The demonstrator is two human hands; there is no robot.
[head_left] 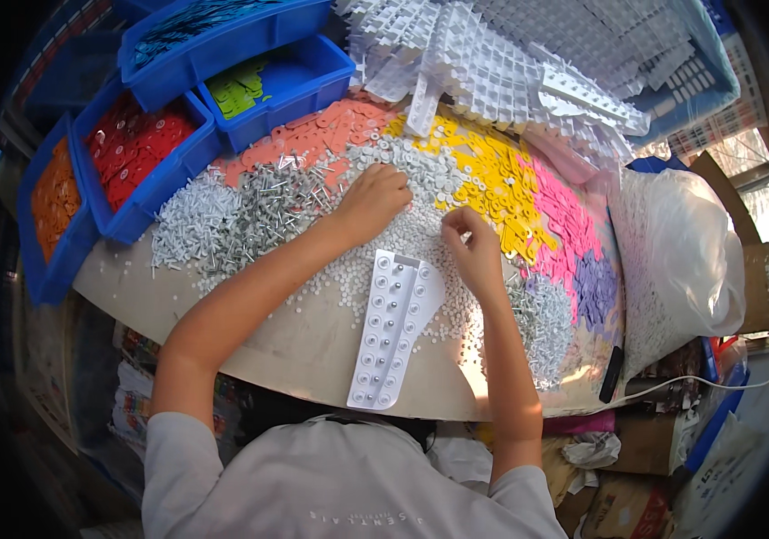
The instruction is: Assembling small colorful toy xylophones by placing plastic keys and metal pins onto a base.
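My left hand (374,201) is closed, its fingers curled down at the heap of clear round plastic pieces (438,175). Whatever it may grip is hidden. To its right, my right hand (472,241) is pinched together over the small white beads (402,232); anything between the fingertips is too small to make out. Nearer to me, a white plastic tray-like holder (384,332) lies on the table, apart from both hands. Two rows of clear round pieces run along its sides, with a line of small metal pins down its middle.
Metal pins (281,202) and white pins (194,220) lie left. Yellow pieces (501,193), pink pieces (564,220) and purple pieces (595,287) spread right. Blue bins (281,108) stand back left, stacked white holders (492,67) at the back, a white sack (681,260) right.
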